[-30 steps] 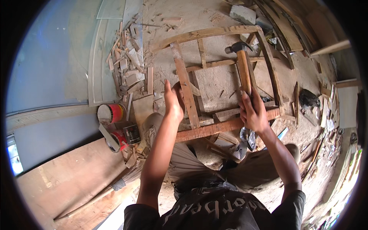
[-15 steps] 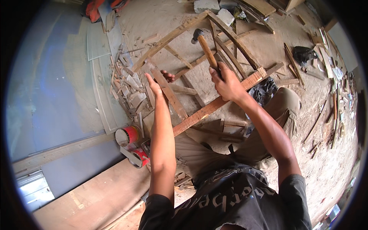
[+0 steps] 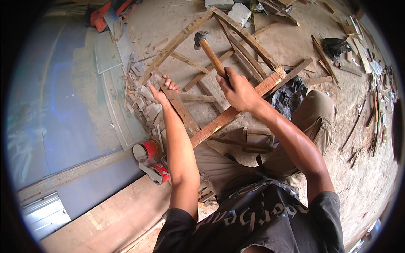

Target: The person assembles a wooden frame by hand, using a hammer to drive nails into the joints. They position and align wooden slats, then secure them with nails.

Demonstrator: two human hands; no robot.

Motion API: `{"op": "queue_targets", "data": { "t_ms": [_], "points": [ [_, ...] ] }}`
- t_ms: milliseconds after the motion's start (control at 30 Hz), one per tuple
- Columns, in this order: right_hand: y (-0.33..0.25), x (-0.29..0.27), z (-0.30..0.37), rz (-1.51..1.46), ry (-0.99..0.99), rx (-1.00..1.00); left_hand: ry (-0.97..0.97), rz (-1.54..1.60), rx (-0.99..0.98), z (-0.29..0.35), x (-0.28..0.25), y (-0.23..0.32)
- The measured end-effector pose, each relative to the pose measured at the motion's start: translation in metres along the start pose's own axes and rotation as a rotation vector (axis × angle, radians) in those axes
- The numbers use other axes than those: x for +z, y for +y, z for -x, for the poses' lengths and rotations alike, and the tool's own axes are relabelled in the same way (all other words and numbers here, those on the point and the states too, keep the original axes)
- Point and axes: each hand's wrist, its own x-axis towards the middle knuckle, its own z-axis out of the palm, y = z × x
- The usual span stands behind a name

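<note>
My right hand (image 3: 239, 92) is closed round the wooden handle of a hammer (image 3: 213, 59), whose dark head points up and away to the left. Below that hand runs the near rail (image 3: 219, 122) of a rough wooden frame (image 3: 257, 46). My left hand (image 3: 159, 95) grips a short wooden slat (image 3: 181, 113) near its far end. Its thumb lies on one side, and the fingertips show on the other. The slat's near end meets the near rail beside my left forearm. Part of my left palm is hidden behind the slat.
Two red cans (image 3: 151, 148) stand left of my left forearm. Wood offcuts (image 3: 145, 99) lie heaped beside glass sheets (image 3: 107, 52). A black plastic bag (image 3: 290, 95) is by my right knee. Pale blocks (image 3: 239, 16) and scrap timber lie beyond the frame.
The view has turned slightly. The hammer, still in my right hand, and the frame appear a little farther left. My left fingers now show more plainly round the slat.
</note>
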Motion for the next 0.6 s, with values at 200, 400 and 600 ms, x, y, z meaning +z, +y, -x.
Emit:
{"op": "queue_targets", "data": {
  "t_ms": [200, 400, 600],
  "points": [
    [-0.018, -0.005, -0.003, -0.025, -0.110, 0.149, 0.110, -0.222, 0.038, -0.001, -0.004, 0.008],
    [0.006, 0.003, -0.006, 0.031, -0.052, 0.071, 0.105, -0.159, 0.057, -0.001, 0.005, -0.006],
    [0.007, 0.009, -0.007, -0.114, -0.064, 0.146, 0.319, -0.332, 0.092, 0.003, 0.025, -0.005]
  ]
}}
